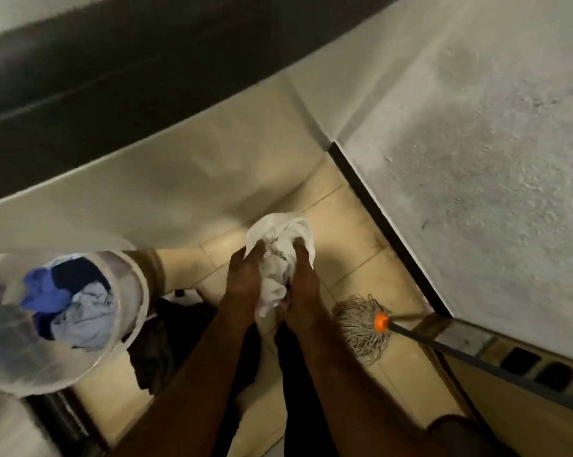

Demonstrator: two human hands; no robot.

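Observation:
A crumpled white cloth is bunched between both my hands at the middle of the view, above the tiled floor. My left hand grips its left side with the fingers curled into the fabric. On the right side, my right hand holds the cloth the same way, fingertips buried in the folds. The lower end of the cloth hangs down between my wrists.
A translucent bucket with blue, dark and pale clothes stands at the left. A string mop with an orange collar and dark handle lies on the beige floor tiles at the right. Walls enclose the corner ahead and to the right.

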